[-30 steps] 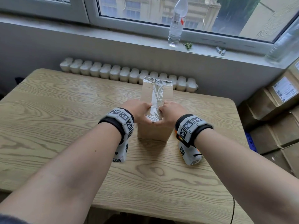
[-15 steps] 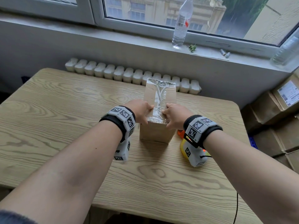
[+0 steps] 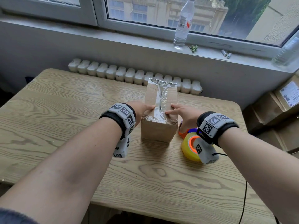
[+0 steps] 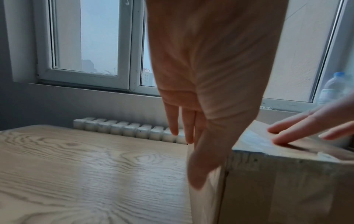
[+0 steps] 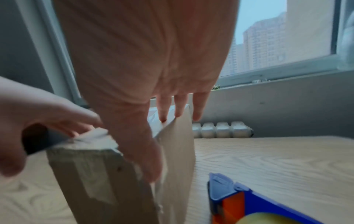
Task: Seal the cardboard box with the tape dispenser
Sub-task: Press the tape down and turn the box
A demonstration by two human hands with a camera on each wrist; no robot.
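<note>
Comparing with the view a second before, both hands had slid apart from the centre of the cardboard box (image 3: 159, 110): then they met knuckle to knuckle over the tape strip (image 3: 160, 101), now they sat at opposite near corners of the lid. The left hand (image 3: 142, 109) lay with straight, relaxed fingers on the left top edge, thumb down the side wall, gripping nothing. The right hand (image 3: 181, 114) pressed flat fingers on the right part of the lid, also unclenched. The tape dispenser (image 3: 190, 146), hidden before behind the right wrist, showed on the wooden table (image 3: 64, 126) just right of the box, lying on its side, yellow roll toward the person and blue-orange head pointing away toward the box's near right corner. The box stood mid-table, long axis running away from the person toward the radiator (image 3: 129, 75).
</note>
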